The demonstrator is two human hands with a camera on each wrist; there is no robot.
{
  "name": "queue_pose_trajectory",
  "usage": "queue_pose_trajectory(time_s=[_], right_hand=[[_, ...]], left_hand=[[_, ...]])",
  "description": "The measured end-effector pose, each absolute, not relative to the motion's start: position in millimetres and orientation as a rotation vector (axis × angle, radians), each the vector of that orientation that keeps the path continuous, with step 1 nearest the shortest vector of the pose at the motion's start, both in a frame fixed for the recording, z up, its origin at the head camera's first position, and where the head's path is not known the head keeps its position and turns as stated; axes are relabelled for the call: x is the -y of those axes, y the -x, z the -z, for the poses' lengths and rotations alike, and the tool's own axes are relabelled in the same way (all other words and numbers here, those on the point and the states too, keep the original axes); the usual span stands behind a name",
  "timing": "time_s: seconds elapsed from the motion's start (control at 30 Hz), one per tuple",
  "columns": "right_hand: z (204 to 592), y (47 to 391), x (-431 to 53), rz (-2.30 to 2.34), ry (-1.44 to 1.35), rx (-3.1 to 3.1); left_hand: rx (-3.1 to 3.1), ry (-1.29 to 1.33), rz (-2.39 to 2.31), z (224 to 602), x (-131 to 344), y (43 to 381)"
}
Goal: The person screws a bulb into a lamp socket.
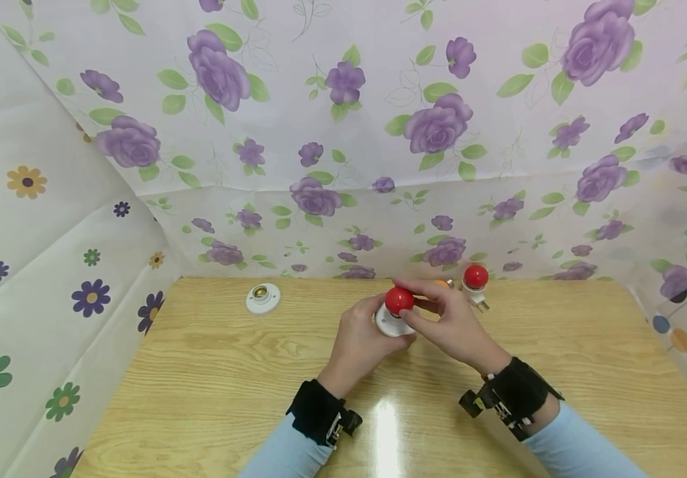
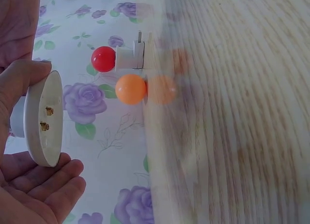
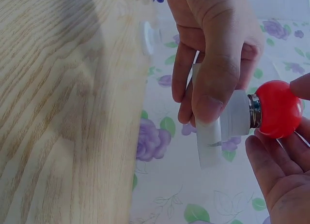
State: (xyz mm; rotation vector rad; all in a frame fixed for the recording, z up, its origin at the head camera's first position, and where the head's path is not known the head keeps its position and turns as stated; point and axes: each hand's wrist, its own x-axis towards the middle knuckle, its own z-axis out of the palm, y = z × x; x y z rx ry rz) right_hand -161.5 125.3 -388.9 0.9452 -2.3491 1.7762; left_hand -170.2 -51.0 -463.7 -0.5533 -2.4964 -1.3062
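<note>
My left hand (image 1: 360, 337) grips a white round lamp holder (image 1: 388, 324) by its base, lifted above the wooden table. The open back of that base (image 2: 42, 137), with two brass screws, faces the left wrist camera. A small red bulb (image 1: 398, 302) sits at the mouth of the holder. My right hand (image 1: 453, 325) holds this bulb between thumb and fingers. Part of the bulb's metal screw base (image 3: 255, 111) shows between the red globe and the white holder in the right wrist view.
Another white lamp holder (image 1: 263, 299) lies at the back left of the table (image 1: 212, 385). At the back right stand a red bulb (image 1: 476, 276) in a white plug adapter (image 2: 131, 57) and an orange bulb (image 2: 131, 89). A flowered cloth (image 1: 283, 232) hangs behind.
</note>
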Motion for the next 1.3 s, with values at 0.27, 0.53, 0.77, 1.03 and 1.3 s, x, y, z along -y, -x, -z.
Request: queue_pose_trajectory(time_s=[0.27, 0.53, 0.77, 1.03, 1.3], right_hand=[[390.7, 160.7, -123.1, -1.79, -0.918, 2.313], [396.6, 161.0, -123.6, -1.81, -0.83, 2.26], [407.3, 164.2, -124.2, -1.851, -0.771, 2.209], [426.8, 177.3, -131.0, -1.782, -0.758, 2.228], [412.9, 174.0, -133.3, -1.823, -0.899, 2.251]], left_hand=[[2.497, 0.542, 1.312, 464.5, 50.5, 170.5], [2.505, 0.525, 1.312, 464.5, 49.3, 169.4], [2.512, 0.522, 1.314, 465.0, 48.2, 169.1], [2.52, 0.518, 1.309, 464.4, 49.0, 169.6], [2.531, 0.503, 1.307, 461.3, 50.8, 168.2]])
